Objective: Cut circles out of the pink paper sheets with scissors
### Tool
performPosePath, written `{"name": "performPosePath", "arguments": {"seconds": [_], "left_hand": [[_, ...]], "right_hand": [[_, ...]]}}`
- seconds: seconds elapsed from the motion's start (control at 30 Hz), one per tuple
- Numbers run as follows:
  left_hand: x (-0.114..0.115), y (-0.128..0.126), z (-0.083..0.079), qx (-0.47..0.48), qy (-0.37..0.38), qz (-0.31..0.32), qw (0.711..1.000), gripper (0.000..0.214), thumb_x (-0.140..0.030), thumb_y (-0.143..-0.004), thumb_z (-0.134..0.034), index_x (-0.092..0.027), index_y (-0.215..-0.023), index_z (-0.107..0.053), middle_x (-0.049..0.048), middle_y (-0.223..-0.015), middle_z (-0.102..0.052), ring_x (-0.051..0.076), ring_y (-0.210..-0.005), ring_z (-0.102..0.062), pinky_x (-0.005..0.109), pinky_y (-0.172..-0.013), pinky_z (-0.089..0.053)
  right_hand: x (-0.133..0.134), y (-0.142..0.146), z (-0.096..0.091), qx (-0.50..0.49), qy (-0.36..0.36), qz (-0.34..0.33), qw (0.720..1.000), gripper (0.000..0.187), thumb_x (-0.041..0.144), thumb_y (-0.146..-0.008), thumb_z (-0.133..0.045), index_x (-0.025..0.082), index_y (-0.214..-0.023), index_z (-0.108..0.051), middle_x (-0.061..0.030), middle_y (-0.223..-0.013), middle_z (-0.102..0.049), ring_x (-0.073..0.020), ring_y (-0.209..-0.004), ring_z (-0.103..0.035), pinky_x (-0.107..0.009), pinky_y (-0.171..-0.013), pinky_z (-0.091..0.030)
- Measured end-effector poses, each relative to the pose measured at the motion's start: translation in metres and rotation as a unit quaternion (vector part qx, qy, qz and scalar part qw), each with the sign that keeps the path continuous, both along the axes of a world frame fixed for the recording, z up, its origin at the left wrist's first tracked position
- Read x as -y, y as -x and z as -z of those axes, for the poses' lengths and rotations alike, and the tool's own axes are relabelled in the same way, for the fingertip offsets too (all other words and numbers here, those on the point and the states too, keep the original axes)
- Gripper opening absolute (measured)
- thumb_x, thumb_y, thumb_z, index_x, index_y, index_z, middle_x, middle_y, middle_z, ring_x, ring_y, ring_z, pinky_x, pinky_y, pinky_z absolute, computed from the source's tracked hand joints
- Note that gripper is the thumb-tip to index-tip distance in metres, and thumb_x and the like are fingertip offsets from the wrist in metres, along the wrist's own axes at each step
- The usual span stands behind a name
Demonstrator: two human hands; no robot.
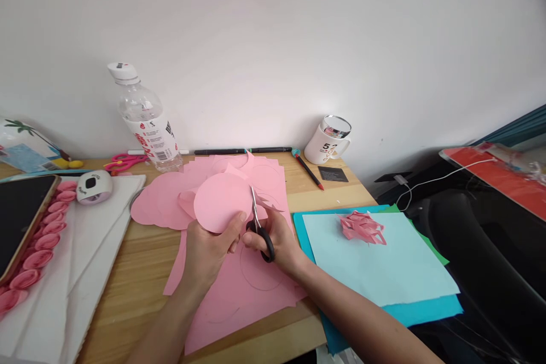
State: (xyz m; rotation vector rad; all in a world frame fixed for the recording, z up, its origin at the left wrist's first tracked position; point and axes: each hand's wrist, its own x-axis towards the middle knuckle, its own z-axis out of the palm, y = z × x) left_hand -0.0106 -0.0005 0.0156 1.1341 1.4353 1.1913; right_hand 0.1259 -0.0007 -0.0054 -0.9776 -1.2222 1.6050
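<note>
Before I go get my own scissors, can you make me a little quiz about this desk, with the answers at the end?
1. Which hand is holding the black-handled scissors?
2. True or false: in the picture, the plastic bottle is further left than the white mug.
3. Pick one. What lies on the pale blue sheet?
a) a phone
b) crumpled pink scraps
c) a pen

Key:
1. The right hand; the left hand holds the pink paper circle.
2. True.
3. b.
</note>
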Motion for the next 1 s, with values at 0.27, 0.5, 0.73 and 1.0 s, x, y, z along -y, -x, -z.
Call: {"name": "performPosePath", "arguments": {"seconds": [0.27,0.5,0.73,1.0], "left_hand": [[-0.0006,0.0007,0.0006,0.030,-0.012,0.006,0.999,0.043,-0.032,-0.069,-0.068,-0.019,-0.035,-0.044,-0.0036,-0.034,-0.044,0.008,-0.036,-0.041,0.023,-0.040,-0.035],[0.0000,0.0006,0.0027,0.039,-0.019,0.005,0.999,0.042,-0.033,-0.068,-0.068,-0.019,-0.036,-0.044,-0.0034,-0.035,-0.043,0.008,-0.036,-0.040,0.023,-0.040,-0.035],[-0.0007,0.0013,0.0041,0.048,-0.018,0.010,0.999,0.043,-0.033,-0.069,-0.068,-0.019,-0.037,-0.043,-0.0034,-0.035,-0.043,0.008,-0.036,-0.040,0.023,-0.040,-0.034],[0.0000,0.0014,0.0028,0.039,-0.002,0.014,0.999,0.044,-0.028,-0.065,-0.070,-0.019,-0.035,-0.040,-0.0045,-0.033,-0.040,0.007,-0.035,-0.038,0.024,-0.040,-0.031]], "right_hand": [[-0.0002,0.0006,-0.0018,0.038,0.005,0.020,0.999,0.074,0.032,-0.066,-0.077,0.017,-0.125,-0.035,0.0101,-0.049,-0.045,-0.0088,-0.045,-0.037,-0.020,-0.041,-0.029],[-0.0002,0.0000,-0.0029,0.047,0.008,0.027,0.999,0.070,0.034,-0.065,-0.078,0.017,-0.120,-0.037,0.0100,-0.049,-0.046,-0.0092,-0.044,-0.039,-0.020,-0.041,-0.031],[-0.0004,-0.0004,-0.0006,0.049,0.015,0.033,0.998,0.072,0.038,-0.063,-0.079,0.016,-0.118,-0.038,0.0091,-0.048,-0.048,-0.0102,-0.043,-0.042,-0.020,-0.040,-0.032],[-0.0045,-0.0050,0.0048,0.048,-0.012,0.011,0.999,0.057,0.044,-0.063,-0.079,0.017,-0.103,-0.051,0.0079,-0.051,-0.041,-0.0088,-0.047,-0.035,-0.020,-0.041,-0.028]]}}
